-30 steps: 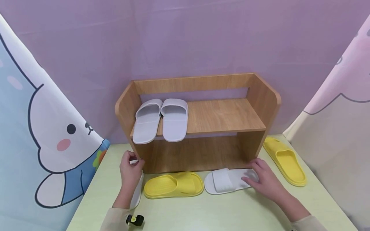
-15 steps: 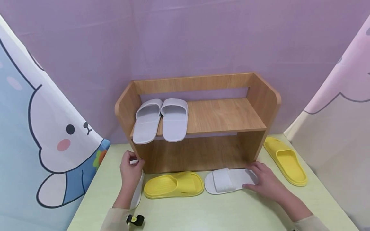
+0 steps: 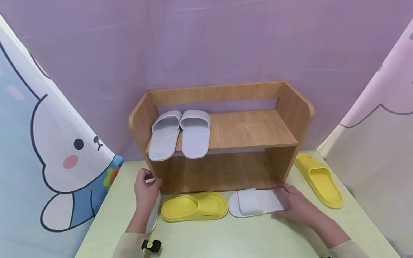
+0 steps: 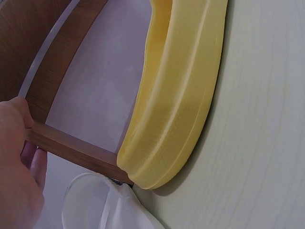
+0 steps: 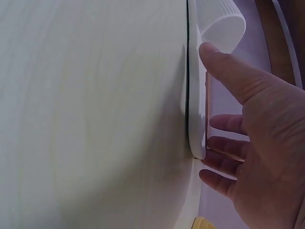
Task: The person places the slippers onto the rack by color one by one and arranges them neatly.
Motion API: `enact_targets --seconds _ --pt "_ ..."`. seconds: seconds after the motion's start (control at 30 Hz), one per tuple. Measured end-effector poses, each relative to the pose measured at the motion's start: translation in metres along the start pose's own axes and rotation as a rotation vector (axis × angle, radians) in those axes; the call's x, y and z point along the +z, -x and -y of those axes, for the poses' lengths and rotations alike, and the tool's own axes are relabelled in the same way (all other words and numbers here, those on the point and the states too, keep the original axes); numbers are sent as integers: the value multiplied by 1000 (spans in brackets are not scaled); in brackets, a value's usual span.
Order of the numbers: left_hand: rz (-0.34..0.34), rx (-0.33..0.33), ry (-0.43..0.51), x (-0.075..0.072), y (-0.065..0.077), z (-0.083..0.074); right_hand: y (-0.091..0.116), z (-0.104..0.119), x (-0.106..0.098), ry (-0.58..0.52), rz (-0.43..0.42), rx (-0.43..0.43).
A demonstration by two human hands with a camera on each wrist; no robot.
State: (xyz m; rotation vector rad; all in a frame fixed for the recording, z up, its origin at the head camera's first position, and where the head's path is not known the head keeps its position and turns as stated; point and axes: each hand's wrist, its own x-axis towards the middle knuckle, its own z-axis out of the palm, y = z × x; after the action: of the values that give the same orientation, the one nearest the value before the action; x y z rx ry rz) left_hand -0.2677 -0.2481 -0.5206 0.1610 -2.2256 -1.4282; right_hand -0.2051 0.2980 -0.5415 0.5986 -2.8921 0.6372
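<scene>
My left hand (image 3: 146, 190) pinches the front edge of the left side panel of a wooden shoe rack (image 3: 213, 91); the left wrist view shows the thumb and fingers on either side of that panel (image 4: 71, 148). Around the heel end of a white slipper (image 3: 250, 202) my right hand (image 3: 297, 204) is spread, its thumb by the near edge and its fingers toward the far edge. In the right wrist view those fingers look loose, and contact with the sole (image 5: 196, 119) is hard to tell. The slipper lies flat before the rack.
Two grey slippers (image 3: 195, 139) sit side by side on the rack's upper shelf, at left. A yellow slipper (image 3: 193, 206) lies in front of the rack, another yellow slipper (image 3: 319, 181) to its right. My left forearm partly covers another white slipper (image 3: 153, 216). A purple curtain (image 3: 213, 43) hangs behind.
My right hand has shifted slightly at the white slipper's heel, with fingers and thumb lower along its edges. The left hand, rack and slippers look unmoved.
</scene>
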Motion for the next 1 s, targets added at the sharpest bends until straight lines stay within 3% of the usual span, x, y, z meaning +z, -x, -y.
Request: enact_targets --seconds 0.13,0.43,1.0 --pt "6 -9 10 0 0 -1 0 3 -2 -19 41 34" --pt "17 -25 8 0 -1 -1 -1 -1 -2 -19 69 15" --pt "18 -27 -13 0 -2 -1 -3 -7 -8 -33 225 12"
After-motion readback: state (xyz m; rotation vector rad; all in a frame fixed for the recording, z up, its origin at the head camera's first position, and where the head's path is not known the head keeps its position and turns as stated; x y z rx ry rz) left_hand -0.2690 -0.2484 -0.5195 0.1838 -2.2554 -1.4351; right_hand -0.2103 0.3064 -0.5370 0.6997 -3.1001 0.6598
